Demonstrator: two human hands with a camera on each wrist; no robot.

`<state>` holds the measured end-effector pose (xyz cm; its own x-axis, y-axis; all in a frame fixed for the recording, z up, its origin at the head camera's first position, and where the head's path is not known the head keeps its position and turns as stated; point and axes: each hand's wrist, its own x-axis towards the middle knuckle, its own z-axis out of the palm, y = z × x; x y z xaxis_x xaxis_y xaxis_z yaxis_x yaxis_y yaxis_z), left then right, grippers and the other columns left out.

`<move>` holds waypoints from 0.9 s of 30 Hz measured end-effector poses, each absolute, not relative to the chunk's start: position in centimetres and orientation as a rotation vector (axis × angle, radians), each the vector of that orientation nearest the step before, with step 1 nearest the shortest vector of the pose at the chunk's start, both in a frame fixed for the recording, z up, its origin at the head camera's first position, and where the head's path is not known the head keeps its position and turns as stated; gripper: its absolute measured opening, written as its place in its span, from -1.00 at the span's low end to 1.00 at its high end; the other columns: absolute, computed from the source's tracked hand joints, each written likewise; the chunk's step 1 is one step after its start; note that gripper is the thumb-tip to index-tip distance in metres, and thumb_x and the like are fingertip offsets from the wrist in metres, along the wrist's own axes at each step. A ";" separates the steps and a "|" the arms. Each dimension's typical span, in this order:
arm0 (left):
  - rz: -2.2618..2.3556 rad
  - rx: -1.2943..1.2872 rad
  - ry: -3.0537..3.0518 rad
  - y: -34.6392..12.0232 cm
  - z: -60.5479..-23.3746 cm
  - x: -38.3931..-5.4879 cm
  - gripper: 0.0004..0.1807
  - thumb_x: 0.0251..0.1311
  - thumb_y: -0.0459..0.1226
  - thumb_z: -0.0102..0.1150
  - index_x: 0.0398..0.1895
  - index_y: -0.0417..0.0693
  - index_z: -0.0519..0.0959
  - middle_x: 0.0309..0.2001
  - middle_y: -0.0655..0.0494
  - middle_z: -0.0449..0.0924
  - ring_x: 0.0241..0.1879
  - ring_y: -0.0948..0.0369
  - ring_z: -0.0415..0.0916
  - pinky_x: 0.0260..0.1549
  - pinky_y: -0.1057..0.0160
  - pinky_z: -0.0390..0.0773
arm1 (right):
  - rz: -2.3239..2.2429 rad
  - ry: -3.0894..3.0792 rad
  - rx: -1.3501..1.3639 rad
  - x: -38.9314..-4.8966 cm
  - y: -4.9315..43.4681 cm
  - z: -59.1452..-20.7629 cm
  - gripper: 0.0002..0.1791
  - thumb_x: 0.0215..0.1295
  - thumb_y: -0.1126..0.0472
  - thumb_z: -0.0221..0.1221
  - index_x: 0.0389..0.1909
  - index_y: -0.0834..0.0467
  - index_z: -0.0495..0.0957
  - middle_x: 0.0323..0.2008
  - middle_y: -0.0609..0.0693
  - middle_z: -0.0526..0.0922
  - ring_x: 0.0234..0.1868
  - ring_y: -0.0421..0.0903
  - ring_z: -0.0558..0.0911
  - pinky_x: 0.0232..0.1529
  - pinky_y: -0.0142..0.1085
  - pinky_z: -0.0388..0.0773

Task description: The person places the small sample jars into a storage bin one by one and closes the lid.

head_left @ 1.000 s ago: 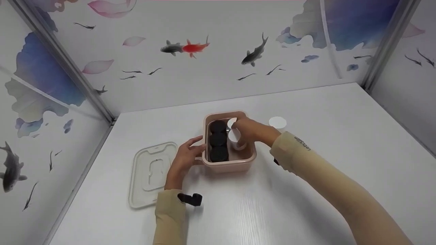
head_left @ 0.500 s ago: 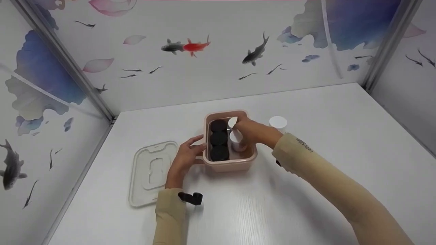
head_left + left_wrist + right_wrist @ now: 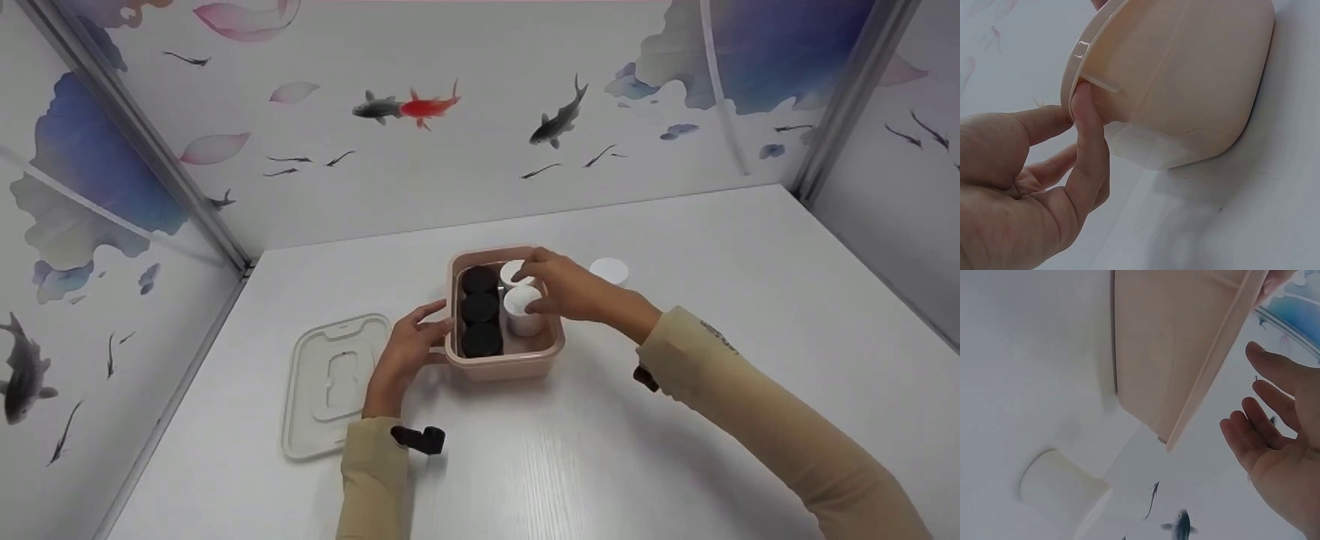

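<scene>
A pink plastic storage box point(image 3: 506, 366) stands in the middle of the table in the head view. Inside, black-lidded round containers point(image 3: 481, 306) line its left side, and two white round jars point(image 3: 523, 309) stand on the right. My left hand point(image 3: 411, 341) holds the box's left rim; in the left wrist view a finger point(image 3: 1088, 112) hooks under that rim. Above the box's right side hovers my right hand point(image 3: 574, 287), fingers parted and loosely bent, overlapping the white jars from above. The right wrist view shows this hand point(image 3: 1283, 416) with nothing in its fingers.
A pale flat lid point(image 3: 330, 427) lies on the table left of the box, partly behind the left hand. Another white round jar point(image 3: 608, 271) stands to the right, beyond the right forearm. Walls printed with fish point(image 3: 559, 124) enclose the table point(image 3: 517, 480).
My right hand has let go of the front white jar, rising and drawing back rightward out of the box. That jar stays inside. The left hand keeps its place at the rim.
</scene>
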<state>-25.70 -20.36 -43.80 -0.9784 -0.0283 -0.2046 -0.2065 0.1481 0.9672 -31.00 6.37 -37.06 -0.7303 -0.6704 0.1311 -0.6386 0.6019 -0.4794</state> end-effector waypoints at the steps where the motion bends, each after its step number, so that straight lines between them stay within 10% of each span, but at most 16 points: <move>1: 1.954 -0.231 2.272 -20.4 -43.8 -25.7 -0.46 0.39 -0.19 0.19 0.42 0.06 0.40 0.13 -0.19 0.63 -0.13 0.12 0.70 -0.27 0.20 0.73 | -0.816 2.759 -1.128 -30.8 6.6 -37.0 -0.51 0.19 0.30 0.39 0.16 0.28 0.57 0.15 0.22 0.49 0.18 0.18 0.54 0.24 0.03 0.51; 27: 1.928 -0.237 2.286 -20.2 -43.9 -25.9 -0.46 0.40 -0.19 0.18 0.43 0.06 0.39 0.16 -0.19 0.62 -0.11 0.12 0.69 -0.27 0.21 0.72 | -1.422 3.029 -0.912 -29.3 15.7 -39.4 -0.57 0.17 0.38 0.38 0.09 0.22 0.62 0.07 0.16 0.61 0.19 0.12 0.57 0.20 0.12 0.53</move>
